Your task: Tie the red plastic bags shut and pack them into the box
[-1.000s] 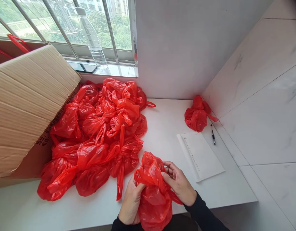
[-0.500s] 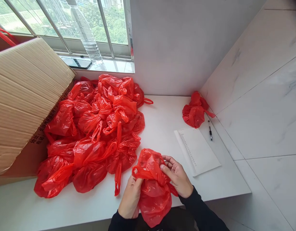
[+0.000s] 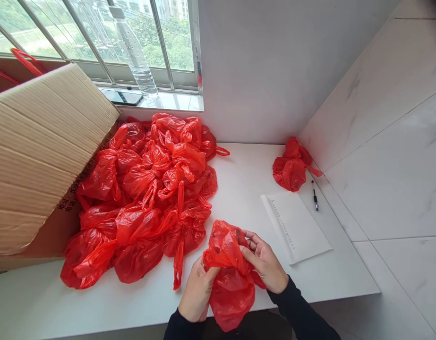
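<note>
A thin red plastic bag (image 3: 232,293) is held up between my two hands at the front edge of the white table. My left hand (image 3: 198,290) grips its left side, thumb pressed on the loop of a handle. My right hand (image 3: 263,259) pinches the upper right side between thumb and fingers. The bag is gathered at its middle, with small dark spots showing through the upper part; what is inside I cannot make out. To the left lies a heap of knotted red plastic bags (image 3: 140,222), close to my left hand.
An open cardboard box (image 3: 51,156) stands at the left. Another red bag (image 3: 292,165) sits in the far right corner, near a notepad (image 3: 299,229) and a black pen (image 3: 315,200). A clear water bottle (image 3: 140,66) and a phone (image 3: 123,97) are on the windowsill.
The view has shifted slightly, so everything appears a little further right. My left thumb has pressed down on the bag's handle loop, which looks flatter now. Both hands keep their hold.
</note>
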`<state>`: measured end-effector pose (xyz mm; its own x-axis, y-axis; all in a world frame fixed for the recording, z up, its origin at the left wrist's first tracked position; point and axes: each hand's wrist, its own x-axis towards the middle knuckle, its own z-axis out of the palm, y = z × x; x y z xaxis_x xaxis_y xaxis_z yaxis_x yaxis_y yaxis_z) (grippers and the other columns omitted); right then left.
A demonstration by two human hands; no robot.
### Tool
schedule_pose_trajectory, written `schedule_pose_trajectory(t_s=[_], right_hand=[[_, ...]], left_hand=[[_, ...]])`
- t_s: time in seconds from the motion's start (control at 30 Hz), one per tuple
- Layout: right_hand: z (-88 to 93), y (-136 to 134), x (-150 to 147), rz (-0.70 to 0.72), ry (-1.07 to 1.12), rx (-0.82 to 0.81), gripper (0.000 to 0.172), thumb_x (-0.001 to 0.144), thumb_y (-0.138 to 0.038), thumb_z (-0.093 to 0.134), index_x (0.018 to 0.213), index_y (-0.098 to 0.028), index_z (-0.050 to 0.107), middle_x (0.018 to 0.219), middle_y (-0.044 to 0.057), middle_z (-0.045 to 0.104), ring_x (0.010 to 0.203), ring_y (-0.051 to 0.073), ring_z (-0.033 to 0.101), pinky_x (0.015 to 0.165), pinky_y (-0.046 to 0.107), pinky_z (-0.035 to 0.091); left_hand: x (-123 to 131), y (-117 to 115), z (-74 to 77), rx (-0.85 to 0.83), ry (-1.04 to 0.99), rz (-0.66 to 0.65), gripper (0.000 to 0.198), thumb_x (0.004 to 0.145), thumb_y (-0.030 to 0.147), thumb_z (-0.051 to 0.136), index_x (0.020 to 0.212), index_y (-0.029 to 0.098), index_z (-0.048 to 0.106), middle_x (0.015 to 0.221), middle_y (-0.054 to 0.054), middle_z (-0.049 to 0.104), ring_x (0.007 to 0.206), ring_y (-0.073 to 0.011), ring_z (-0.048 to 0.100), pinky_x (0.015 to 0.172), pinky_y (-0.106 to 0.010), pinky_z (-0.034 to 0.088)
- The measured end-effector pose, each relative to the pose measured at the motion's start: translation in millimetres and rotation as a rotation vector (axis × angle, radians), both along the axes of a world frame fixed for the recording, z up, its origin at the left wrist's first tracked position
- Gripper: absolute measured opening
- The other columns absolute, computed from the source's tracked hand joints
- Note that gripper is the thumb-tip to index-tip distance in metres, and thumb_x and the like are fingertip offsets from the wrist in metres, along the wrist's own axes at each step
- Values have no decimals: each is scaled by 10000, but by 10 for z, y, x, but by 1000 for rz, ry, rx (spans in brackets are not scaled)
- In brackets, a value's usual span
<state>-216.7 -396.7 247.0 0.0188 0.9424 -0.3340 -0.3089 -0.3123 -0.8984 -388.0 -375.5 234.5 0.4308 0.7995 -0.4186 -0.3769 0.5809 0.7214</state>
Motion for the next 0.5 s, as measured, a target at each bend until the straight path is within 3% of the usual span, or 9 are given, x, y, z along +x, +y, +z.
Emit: schedule_pose_trajectory(t_s=[0.2, 0.3, 0.5], right_hand=[[-32, -54, -19, 11, 91, -95, 566, 848, -472, 692, 1306, -228, 467, 1007, 79, 734, 850, 230, 712, 752, 353, 536], [-46, -77, -17, 23, 75, -120, 568, 837, -475, 704, 1289, -235, 457, 928, 61, 742, 770, 221, 715, 679, 323, 530], [-36, -102, 8, -39, 36, -170, 641, 756, -475, 778, 1267, -240, 470, 988, 83, 739, 818, 254, 724, 664, 332, 559]], left_hand=[[2, -49, -51, -1, -68, 33, 412, 818, 456, 689, 1088, 145, 693, 950, -99, 741, 924, -273, 674, 850, -351, 496], [26, -76, 23, -53, -142, 83, 362, 872, 414, 638, 1130, 164, 681, 1006, -95, 736, 950, -253, 672, 877, -346, 490], [47, -99, 187, -105, -311, 113, 258, 890, 239, 582, 1105, 162, 702, 1023, -86, 733, 1010, -242, 662, 936, -349, 469]])
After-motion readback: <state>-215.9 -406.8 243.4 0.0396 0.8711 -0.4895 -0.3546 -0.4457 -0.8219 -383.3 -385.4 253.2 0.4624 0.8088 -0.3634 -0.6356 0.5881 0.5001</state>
